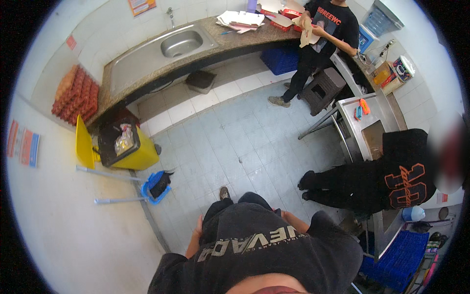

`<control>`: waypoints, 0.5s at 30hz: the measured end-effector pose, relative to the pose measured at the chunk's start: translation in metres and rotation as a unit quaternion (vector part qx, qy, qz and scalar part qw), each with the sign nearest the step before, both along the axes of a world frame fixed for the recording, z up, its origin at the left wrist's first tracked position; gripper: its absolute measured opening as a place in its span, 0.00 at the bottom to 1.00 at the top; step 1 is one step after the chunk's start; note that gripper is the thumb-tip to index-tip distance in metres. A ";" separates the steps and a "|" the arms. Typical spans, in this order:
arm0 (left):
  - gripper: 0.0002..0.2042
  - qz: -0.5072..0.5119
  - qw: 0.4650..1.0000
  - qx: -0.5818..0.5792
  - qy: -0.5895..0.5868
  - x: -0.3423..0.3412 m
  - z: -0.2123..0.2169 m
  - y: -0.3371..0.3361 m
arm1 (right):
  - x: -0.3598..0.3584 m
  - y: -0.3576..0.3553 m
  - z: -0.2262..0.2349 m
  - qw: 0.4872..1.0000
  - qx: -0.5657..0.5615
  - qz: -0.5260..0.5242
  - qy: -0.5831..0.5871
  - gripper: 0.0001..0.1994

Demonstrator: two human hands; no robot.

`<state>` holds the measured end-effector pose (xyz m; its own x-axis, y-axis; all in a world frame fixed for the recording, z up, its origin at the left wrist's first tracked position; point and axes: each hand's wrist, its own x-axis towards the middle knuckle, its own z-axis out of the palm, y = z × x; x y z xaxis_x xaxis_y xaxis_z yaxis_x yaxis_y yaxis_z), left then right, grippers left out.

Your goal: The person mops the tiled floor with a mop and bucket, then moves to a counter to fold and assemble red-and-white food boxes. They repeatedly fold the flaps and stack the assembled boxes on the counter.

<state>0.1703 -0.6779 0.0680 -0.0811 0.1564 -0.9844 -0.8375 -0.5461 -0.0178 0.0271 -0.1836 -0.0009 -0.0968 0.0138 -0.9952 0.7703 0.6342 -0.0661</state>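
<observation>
Left hand [197, 230]: hung down by the person's hip, mostly tucked behind the black hoodie. Only a sliver of the side showed, so I couldn't tell how the grip was set or whether it had hold of anything.
Right hand: couldn't see it at all, only a bit of forearm [295, 221] poking out past the black sleeve.
Nearest thing: the blue dustpan [155, 185] with a dark brush head in it, lying on the floor well apart from the left hand, its pale handle running off toward the wall.
Floor [235, 142]: small square tiles, grey-blue and matte, with a strip of bigger white tiles along the worktop base. Plenty of open room in the middle.
Yellow bin [131, 152]: boxy plastic, black liner, lid flipped up, crumpled wrappers inside. It sat near the worktop's end.
Worktop [147, 73]: speckled stone edge, curved by the lens, with a smooth steel sink [181, 43] sunk in and loose papers [241, 19] at the far end.
Egg trays [74, 95]: bumpy stacked trays of brown eggs against the white tiled wall.
Others: one person in a black printed tee [323, 34] stood at the far worktop holding something pale; another in a black hoodie with orange print [391, 179] leaned at a steel table [377, 117].
Stool [323, 89]: dark woven-look plastic, just beside the standing person.
Blue crates [399, 257]: ribbed plastic, lower right.
</observation>
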 end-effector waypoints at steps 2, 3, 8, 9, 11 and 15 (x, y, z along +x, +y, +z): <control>0.34 0.010 0.999 0.000 -0.035 -0.058 0.002 -0.033 | -0.013 -0.021 0.020 1.000 0.006 -0.029 -0.004 0.34; 0.34 -0.047 0.996 -0.070 0.001 -0.086 0.004 -0.048 | -0.022 -0.029 0.032 0.999 0.017 -0.039 0.016 0.34; 0.32 -0.080 0.945 -0.249 0.198 -0.264 -0.005 -0.135 | -0.102 -0.083 0.054 0.991 0.029 -0.067 0.111 0.33; 0.31 -0.045 0.942 -0.260 0.209 -0.305 0.010 -0.141 | -0.119 -0.096 0.051 0.991 0.025 -0.063 0.117 0.33; 0.29 -0.051 0.924 -0.292 0.242 -0.368 0.019 -0.159 | -0.164 -0.123 0.042 0.991 0.007 -0.035 0.130 0.33; 0.25 -0.228 0.873 -0.305 0.306 -0.467 0.018 -0.193 | -0.285 -0.185 0.028 0.982 -0.055 0.040 0.178 0.33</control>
